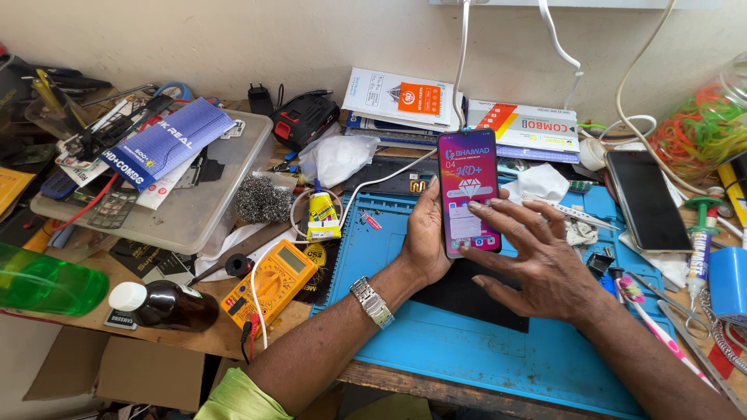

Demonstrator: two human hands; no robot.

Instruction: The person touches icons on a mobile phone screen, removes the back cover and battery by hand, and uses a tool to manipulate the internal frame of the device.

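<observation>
A blue work mat (436, 350) covers the bench. Above it the left hand (426, 237) clasps a lit smartphone (468, 190) by its left edge, long axis pointing away, while the right hand (537, 260), fingers spread, touches its lower screen.

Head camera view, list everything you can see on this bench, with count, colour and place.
smartphone: one, lit pink screen, upright at centre
second phone: one, dark screen, lying flat at right
repair mat: one, blue, under the hands
multimeter: one, yellow, left of mat
glue bottle: one, yellow, beside mat
brown bottle: one, white cap, lying at left
green bottle: one, far left
plastic tray: one, clear, upper left
toothbrush: one, pink, right
left hand: holds smartphone
right hand: fingers on screen
</observation>
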